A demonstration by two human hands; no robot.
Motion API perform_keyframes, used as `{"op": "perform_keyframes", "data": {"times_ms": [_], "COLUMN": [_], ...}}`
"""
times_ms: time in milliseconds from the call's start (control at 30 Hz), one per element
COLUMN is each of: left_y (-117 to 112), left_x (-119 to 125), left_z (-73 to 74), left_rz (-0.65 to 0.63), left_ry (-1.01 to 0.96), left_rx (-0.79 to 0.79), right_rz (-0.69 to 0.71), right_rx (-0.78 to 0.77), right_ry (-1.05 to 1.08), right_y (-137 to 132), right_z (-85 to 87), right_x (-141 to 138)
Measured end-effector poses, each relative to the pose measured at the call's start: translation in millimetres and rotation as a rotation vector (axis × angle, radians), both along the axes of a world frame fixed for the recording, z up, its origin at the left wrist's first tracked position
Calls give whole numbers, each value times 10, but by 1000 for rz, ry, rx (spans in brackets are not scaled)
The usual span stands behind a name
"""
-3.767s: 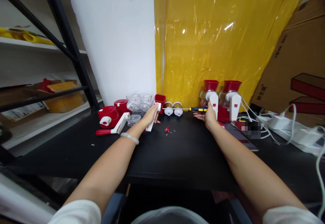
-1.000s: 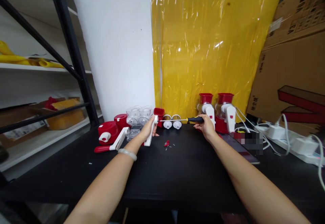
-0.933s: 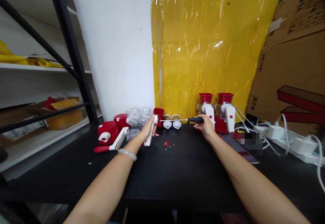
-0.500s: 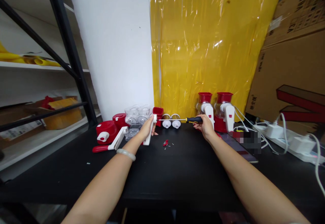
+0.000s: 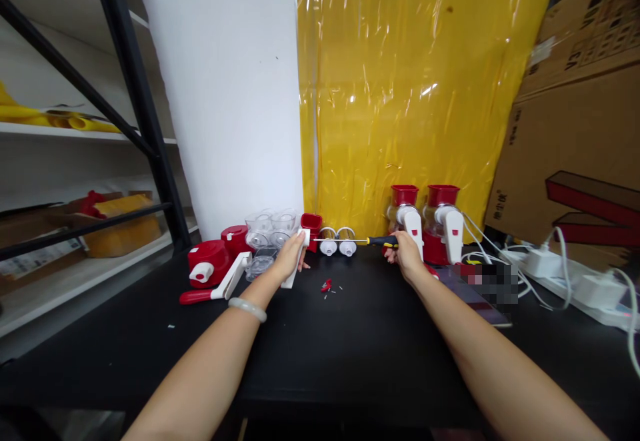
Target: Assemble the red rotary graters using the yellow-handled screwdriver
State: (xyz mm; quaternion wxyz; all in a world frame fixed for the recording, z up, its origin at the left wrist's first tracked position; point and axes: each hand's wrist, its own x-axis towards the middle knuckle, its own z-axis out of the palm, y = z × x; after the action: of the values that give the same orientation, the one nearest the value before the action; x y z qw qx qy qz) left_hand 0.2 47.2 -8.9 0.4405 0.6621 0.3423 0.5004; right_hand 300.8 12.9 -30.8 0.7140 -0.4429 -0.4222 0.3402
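Note:
My left hand (image 5: 289, 258) grips a white crank handle (image 5: 299, 259) stood on end on the black table (image 5: 350, 334). My right hand (image 5: 406, 255) holds a black-and-yellow screwdriver (image 5: 381, 241) level, its long shaft pointing left with the tip at the top of the white handle. A small red part (image 5: 326, 286) and several tiny screws lie on the table between my hands.
Red lids with another white crank (image 5: 213, 269) and clear cups (image 5: 270, 226) sit at the left. Two white caps (image 5: 337, 242) stand behind the shaft. Two assembled red-and-white grinders (image 5: 427, 224) stand at the right, then cables, chargers (image 5: 565, 271) and cardboard boxes (image 5: 575, 141). A metal shelf (image 5: 75, 161) is left.
Both hands keep their grip. The screwdriver stays against the white handle; my right hand has shifted slightly on the grip, and the view has drifted a little.

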Motion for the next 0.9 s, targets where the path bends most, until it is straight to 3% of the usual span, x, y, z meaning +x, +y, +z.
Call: {"op": "perform_keyframes", "data": {"times_ms": [267, 400, 533, 900], "left_y": [-6, -4, 14, 16], "left_x": [-2, 0, -9, -12], "left_z": [-19, -3, 4, -9], "left_rz": [2, 10, 17, 16], "left_ry": [-4, -17, -31, -22], "left_rx": [13, -1, -14, -15], "right_rz": [-73, 11, 101, 77], "right_rx": [-48, -109, -58, -67], "right_ry": [-81, 47, 152, 132], "right_y": [-15, -44, -40, -43], "right_z": [14, 65, 80, 107], "right_x": [-23, -58, -60, -57]}}
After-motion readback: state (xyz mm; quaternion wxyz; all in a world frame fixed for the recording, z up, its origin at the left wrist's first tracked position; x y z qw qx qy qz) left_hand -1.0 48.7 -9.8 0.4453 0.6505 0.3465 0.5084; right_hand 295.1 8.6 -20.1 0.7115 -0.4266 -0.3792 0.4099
